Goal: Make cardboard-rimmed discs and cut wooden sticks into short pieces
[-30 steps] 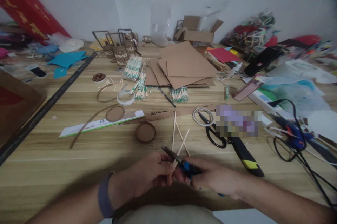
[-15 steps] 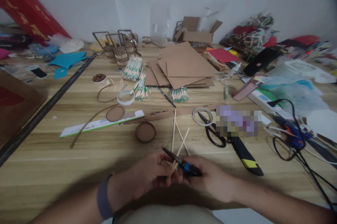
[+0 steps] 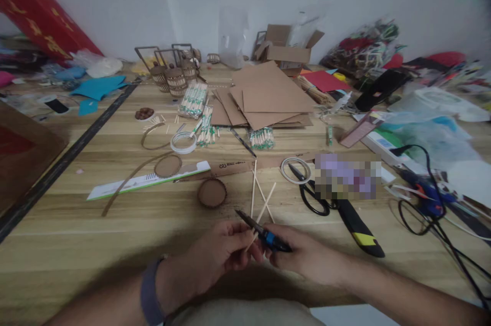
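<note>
My left hand [image 3: 226, 249] is closed on a thin wooden stick [image 3: 267, 202] that slants up to the right. In my right hand [image 3: 303, 254] is a dark cutting tool with blue on its handle [image 3: 270, 239]; its pointed tip crosses the stick at my left fingers. Two more wooden sticks [image 3: 253, 190] lie on the table just beyond my hands. A round brown cardboard piece with a notched rim [image 3: 212, 193] lies up and left of them, and a second cardboard disc [image 3: 168, 166] rests on a white and green strip [image 3: 192, 168].
Black scissors [image 3: 312, 203], a tape roll [image 3: 295, 170] and a black and yellow-handled tool [image 3: 360, 229] lie to the right. Beyond are stacked cardboard sheets [image 3: 272, 93] and bundled sticks [image 3: 193, 99]. A glue gun [image 3: 429, 201] with black cable lies at the far right.
The held stick and the cutting tool have shifted slightly upward, with the tool's tip a little higher. My hands keep nearly the same place.
</note>
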A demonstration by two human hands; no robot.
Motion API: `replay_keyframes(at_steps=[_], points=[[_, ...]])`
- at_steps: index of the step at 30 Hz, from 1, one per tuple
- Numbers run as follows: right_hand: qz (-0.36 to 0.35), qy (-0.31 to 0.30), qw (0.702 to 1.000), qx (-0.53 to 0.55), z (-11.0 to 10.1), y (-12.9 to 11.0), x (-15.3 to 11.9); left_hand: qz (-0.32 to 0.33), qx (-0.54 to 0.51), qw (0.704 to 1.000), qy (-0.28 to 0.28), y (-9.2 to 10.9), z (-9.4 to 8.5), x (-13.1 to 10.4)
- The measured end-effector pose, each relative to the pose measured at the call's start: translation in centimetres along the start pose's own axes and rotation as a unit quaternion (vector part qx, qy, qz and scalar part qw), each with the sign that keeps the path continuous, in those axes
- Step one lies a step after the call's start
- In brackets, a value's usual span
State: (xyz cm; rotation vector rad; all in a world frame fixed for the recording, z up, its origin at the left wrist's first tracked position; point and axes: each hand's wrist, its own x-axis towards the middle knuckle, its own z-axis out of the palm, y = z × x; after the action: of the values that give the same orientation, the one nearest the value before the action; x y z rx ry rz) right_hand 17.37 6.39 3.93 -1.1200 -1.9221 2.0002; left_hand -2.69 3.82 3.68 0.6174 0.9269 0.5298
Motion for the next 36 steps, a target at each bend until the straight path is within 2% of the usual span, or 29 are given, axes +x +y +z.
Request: replay_keyframes(at_steps=[5, 10, 16, 27, 36], points=[[0.047, -0.028, 0.990, 0.126, 0.0, -1.0, -0.1, -0.003, -0.017, 1.000, -0.008, 0.2, 0.2, 0.0], [0.054, -0.015, 0.987, 0.147, 0.2, -1.6, -0.3, -0.004, -0.038, 0.999, 0.002, 0.4, 0.4, 0.0], [0.019, -0.007, 0.997, 0.080, 0.2, -0.4, -0.2, -0.009, -0.042, 0.999, 0.016, 0.5, 0.6, -0.1], [0.030, 0.015, 0.999, 0.000, 0.1, -0.8, -0.4, -0.007, -0.024, 1.000, 0.017, 0.4, 0.5, -0.1], [0.029, 0.051, 0.994, -0.092, 0.5, 0.1, -0.1, -0.006, 0.004, 1.000, 0.012, 0.3, 0.3, -0.1]])
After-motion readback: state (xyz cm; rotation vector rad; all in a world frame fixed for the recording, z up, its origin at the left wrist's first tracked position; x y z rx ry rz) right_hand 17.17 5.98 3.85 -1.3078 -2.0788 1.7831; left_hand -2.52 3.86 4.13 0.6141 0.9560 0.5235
